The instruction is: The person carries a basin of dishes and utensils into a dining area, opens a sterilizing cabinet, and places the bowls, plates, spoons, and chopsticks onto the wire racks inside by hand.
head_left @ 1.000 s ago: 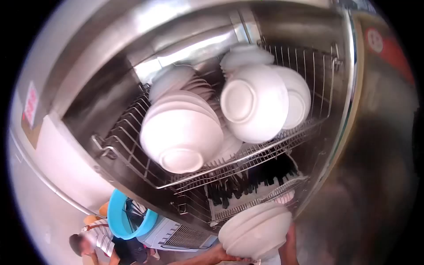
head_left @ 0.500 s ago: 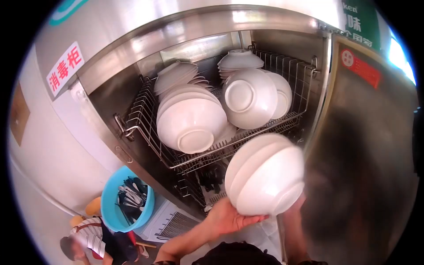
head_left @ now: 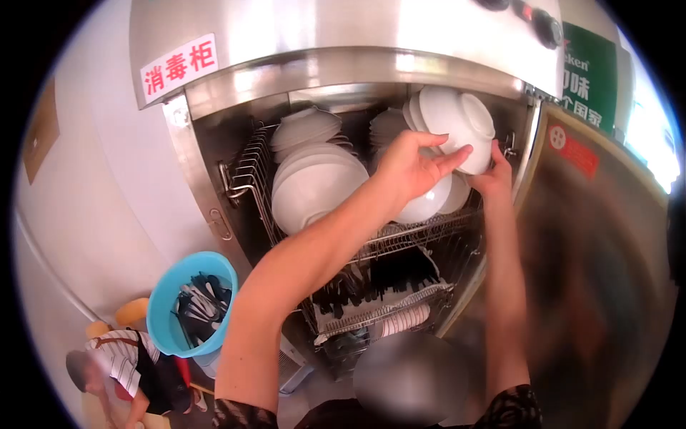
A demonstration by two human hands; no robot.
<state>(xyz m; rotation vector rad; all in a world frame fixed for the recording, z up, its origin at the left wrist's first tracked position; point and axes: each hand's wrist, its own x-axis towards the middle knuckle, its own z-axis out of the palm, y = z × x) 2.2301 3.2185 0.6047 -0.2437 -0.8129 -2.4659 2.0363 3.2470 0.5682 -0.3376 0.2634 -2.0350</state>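
A small stack of white bowls (head_left: 468, 118) is raised at the upper right of the open steel cabinet, tilted with the bases facing me. My left hand (head_left: 421, 164) holds the stack from its left and lower side, thumb and fingers against the bowls. From below right, my right hand (head_left: 494, 175) grips the same stack, its fingers partly hidden. Behind and below my hands, a wire rack (head_left: 250, 171) carries more white bowls: a nested row (head_left: 318, 187) at the left and others (head_left: 429, 204) partly covered by my left hand.
A lower rack (head_left: 386, 314) holds dark-handled utensils. The cabinet door (head_left: 564, 286) stands swung out on the right. At left, a blue basin (head_left: 161, 307) contains cutlery. A person in a striped top (head_left: 118, 357) is low at the bottom left. A blurred grey round shape (head_left: 411, 375) appears at bottom centre.
Both hands have carried the stack of bowls upward and into the upper right of the cabinet, over the top rack. The camera view has shifted, showing more of the lower rack.
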